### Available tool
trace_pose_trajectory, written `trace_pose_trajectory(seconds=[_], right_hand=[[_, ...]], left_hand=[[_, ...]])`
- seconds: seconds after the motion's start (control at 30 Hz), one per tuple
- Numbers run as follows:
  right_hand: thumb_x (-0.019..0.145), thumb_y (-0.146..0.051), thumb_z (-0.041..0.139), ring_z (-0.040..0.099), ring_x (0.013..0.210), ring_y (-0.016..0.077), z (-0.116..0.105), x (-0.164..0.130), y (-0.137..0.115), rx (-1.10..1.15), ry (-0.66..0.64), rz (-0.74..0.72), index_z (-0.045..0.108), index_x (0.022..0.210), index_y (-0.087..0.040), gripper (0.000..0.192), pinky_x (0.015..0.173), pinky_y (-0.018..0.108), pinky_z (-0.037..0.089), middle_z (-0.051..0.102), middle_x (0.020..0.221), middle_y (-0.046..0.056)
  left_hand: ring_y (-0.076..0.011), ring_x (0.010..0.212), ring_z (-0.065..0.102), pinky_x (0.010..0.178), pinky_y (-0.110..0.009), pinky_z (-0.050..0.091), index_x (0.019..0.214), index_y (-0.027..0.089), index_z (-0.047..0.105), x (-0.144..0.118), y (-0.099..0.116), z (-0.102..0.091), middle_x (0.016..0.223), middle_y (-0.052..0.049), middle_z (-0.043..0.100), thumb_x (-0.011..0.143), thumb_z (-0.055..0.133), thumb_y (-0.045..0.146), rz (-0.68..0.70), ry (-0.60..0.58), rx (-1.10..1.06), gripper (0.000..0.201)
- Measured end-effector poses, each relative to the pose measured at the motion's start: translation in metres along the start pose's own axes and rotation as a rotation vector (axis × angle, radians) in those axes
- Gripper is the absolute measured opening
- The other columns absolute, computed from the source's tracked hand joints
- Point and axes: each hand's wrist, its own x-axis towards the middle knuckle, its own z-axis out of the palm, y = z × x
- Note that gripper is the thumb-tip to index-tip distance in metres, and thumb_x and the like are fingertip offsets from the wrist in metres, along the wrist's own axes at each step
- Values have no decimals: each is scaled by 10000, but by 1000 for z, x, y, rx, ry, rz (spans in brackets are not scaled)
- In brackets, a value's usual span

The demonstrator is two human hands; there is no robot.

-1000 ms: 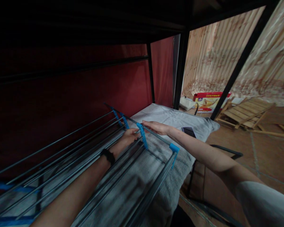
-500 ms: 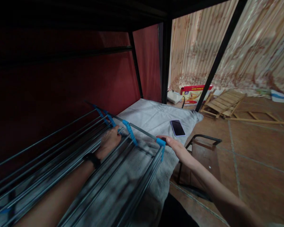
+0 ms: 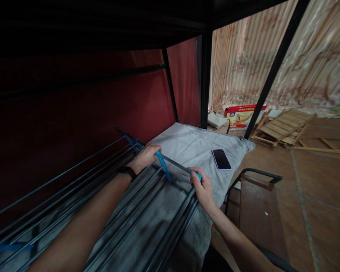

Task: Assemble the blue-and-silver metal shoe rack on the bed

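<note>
A metal drying rack (image 3: 130, 206) with blue plastic joints lies across a grey blanket (image 3: 184, 138). My left hand (image 3: 146, 155), with a black band on its wrist, is closed round the rack's end bar beside the middle blue joint (image 3: 164, 168). At the rack's near corner my right hand (image 3: 203, 187) grips the end bar, its thumb and fingers wrapped at the blue corner joint (image 3: 197, 175). Between both hands a stretch of bare metal bar (image 3: 175, 163) shows. Several parallel rods run from this bar toward the lower left.
A phone (image 3: 221, 159) lies on the blanket right of the rack. Dark bed-frame posts (image 3: 206, 79) rise at the corner. A brown chair (image 3: 259, 211) stands at the right. A red box (image 3: 243, 117) and folded wooden slats (image 3: 289, 126) are on the tiled floor (image 3: 325, 181).
My left hand has moved from among the rods up onto the end bar. The right hand has wrapped round the corner joint. The view has turned a little to the left.
</note>
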Motion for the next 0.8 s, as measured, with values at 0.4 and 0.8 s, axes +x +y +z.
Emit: trace_pose_trajectory(seconds=[0.4,0.8], right_hand=[[942,-511,587,542,600,130,2,-1,-6,6,55,10,796,970,-183,390,597,255,421,612,647,-13],[960,-507,568,533,602,135,4,-3,-5,-11,64,13,795,995,-178,401,602,263,418,597,644,-13]], left_hand=[[-149,637,567,602,-232,385,705,169,680,3,6,-11,625,7,642,759,551,126,-103,-121,-187,146],[-160,666,590,673,-246,422,710,169,705,6,7,-10,661,-7,658,714,564,111,-117,-119,-150,153]])
